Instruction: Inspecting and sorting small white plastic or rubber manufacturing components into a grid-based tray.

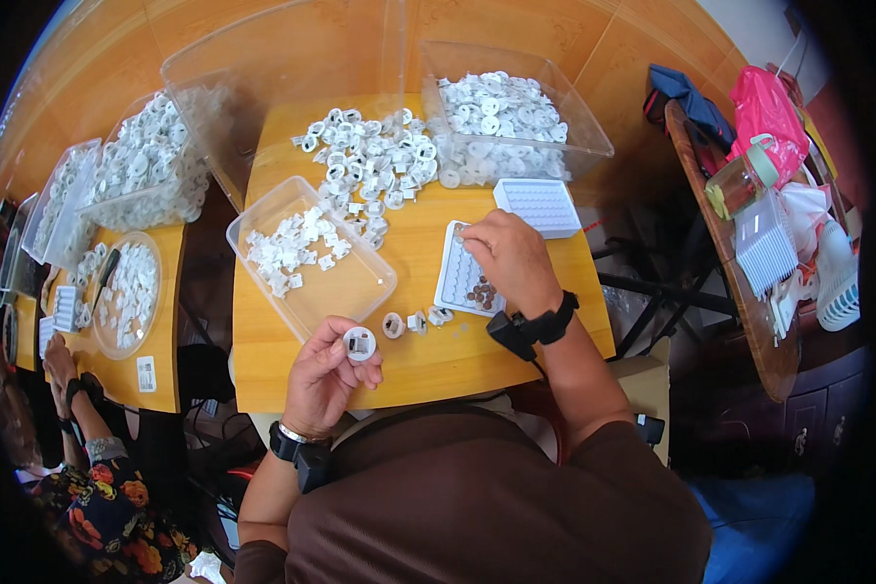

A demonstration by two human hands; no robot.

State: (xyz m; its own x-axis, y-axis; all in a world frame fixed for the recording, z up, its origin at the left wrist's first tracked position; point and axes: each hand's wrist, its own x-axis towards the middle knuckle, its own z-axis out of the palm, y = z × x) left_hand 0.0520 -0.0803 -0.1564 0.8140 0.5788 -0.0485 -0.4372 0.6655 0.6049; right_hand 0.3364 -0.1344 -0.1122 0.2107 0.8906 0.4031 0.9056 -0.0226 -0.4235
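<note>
My left hand (323, 382) is closed round a round white plastic part (359, 344) with a dark slot in its face, near the table's front edge. My right hand (512, 257) reaches over a white ridged tray (448, 284), its fingertips pinched together at the tray's far end. Whatever the pinch holds is too small to make out. Small brown discs (481, 293) lie in the tray's near end. Between the hands, a round part with a brownish face (392, 325) and a few small white pieces (440, 315) rest on the wooden table (428, 373).
A clear shallow box (360, 289) of small white pieces stands left of the tray. Behind it spreads a pile of round white parts (384, 161). A full clear bin (516, 146) and another white tray (537, 207) stand at the right. A co-worker's hand (60, 362) shows far left.
</note>
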